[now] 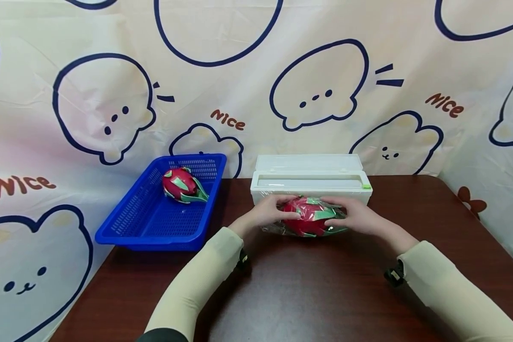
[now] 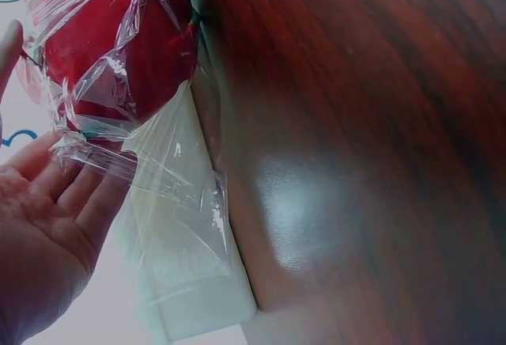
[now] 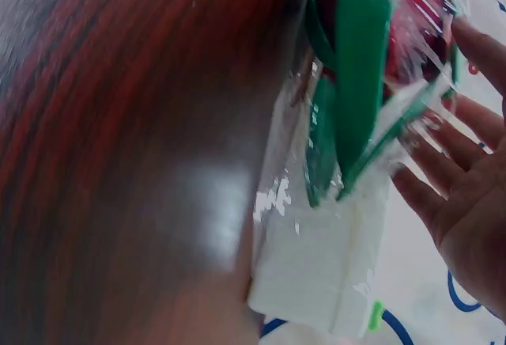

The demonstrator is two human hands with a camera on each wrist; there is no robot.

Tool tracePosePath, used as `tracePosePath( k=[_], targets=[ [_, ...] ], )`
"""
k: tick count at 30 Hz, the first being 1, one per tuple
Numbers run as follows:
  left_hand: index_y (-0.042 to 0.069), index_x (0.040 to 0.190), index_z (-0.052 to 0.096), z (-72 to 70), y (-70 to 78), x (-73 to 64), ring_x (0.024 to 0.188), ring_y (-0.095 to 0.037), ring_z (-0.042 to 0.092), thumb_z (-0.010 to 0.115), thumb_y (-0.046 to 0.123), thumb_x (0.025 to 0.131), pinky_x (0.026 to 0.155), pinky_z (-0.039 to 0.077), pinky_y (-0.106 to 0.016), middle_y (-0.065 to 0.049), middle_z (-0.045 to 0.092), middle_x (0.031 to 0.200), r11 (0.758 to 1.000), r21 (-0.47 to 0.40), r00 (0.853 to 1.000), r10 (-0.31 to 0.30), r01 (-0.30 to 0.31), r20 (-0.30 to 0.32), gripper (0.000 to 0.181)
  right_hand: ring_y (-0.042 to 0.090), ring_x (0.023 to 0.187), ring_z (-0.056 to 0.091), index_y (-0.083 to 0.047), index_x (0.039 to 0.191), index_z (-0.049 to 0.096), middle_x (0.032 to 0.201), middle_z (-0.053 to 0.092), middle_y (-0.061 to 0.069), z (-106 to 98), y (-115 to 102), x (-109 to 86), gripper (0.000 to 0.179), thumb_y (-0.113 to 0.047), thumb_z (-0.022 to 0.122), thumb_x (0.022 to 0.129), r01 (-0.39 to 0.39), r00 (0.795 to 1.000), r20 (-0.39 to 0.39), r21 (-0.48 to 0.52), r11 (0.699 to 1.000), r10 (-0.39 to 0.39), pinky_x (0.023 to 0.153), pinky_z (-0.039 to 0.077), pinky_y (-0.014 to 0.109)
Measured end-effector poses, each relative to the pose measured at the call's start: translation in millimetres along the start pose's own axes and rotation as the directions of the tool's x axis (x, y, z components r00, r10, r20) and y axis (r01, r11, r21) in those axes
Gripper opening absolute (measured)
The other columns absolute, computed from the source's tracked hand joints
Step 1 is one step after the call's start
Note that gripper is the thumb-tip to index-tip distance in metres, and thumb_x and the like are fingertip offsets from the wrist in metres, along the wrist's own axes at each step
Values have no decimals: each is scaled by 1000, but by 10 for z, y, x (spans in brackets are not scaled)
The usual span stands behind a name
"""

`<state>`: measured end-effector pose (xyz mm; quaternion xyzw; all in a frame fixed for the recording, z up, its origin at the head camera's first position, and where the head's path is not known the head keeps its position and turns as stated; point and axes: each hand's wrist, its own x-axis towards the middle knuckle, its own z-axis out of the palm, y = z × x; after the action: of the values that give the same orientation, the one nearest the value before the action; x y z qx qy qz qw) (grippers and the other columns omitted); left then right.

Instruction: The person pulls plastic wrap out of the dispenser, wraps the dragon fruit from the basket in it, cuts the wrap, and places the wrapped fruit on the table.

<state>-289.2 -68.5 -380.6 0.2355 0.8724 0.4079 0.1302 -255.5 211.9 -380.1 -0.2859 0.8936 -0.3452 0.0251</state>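
A red dragon fruit with green scales lies under clear cling film. My left hand holds its left end, the thumb on the near side and the fingers reaching over the far side. At the other end my right hand holds the fruit and film in the same way. Loose wrinkled film hangs past both ends, seen in the wrist views. Just behind the fruit stands a white cling film dispenser box, its lid raised. In the right wrist view, long green scales show through the film.
A blue plastic basket stands at the left of the brown table, holding another dragon fruit. A green slider sits at the box's right end. Behind the table hangs a cartoon-printed cloth.
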Motion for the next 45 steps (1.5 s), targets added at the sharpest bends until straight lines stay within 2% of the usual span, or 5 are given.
tracePosePath(
  k=[8, 23, 29, 36, 45],
  targets=[
    [26, 140, 55, 21, -6, 2, 107, -16, 55, 76, 43, 83, 84, 50, -32, 0, 60, 130, 1000, -14, 1000, 8, -9, -7, 63, 33, 114, 49, -8, 144, 46, 133, 53, 18, 117, 4, 56, 74, -36, 77, 83, -23, 999, 37, 16, 1000, 22, 92, 46, 53],
    [21, 141, 54, -67, -74, 25, 113, -17, 56, 76, 41, 84, 89, 50, -33, -2, 61, 128, 995, -15, 995, 94, -94, 28, 64, 36, 118, 48, -6, 142, 48, 136, 52, 19, 152, 80, 107, 74, -27, 81, 80, -8, 1000, -20, 1, 1000, 8, 94, 45, 54],
    [15, 140, 53, -190, -95, -139, 124, -27, 52, 71, 37, 89, 95, 48, -41, -10, 56, 135, 993, -14, 992, 116, -116, -40, 58, 36, 118, 47, -6, 142, 47, 135, 52, 19, 162, 128, 72, 75, -25, 82, 79, -38, 999, -18, 12, 999, 38, 95, 44, 55],
    [3, 129, 60, -311, -163, -416, 114, -35, 57, 76, 19, 87, 90, 48, -54, -17, 62, 124, 969, -19, 965, 242, -245, -104, 47, 37, 119, 46, -5, 143, 46, 135, 51, 20, 152, 141, 55, 75, -26, 81, 80, -58, 998, -10, 39, 998, 59, 95, 43, 56],
    [6, 112, 70, -215, -342, -487, 89, -20, 66, 79, 17, 83, 81, 54, -36, -7, 71, 100, 963, 193, 982, 188, -186, 9, 32, 36, 118, 46, -4, 140, 49, 133, 52, 20, 157, 162, 75, 72, -26, 82, 80, -62, 998, -11, 48, 997, 63, 96, 42, 56]
  ],
)
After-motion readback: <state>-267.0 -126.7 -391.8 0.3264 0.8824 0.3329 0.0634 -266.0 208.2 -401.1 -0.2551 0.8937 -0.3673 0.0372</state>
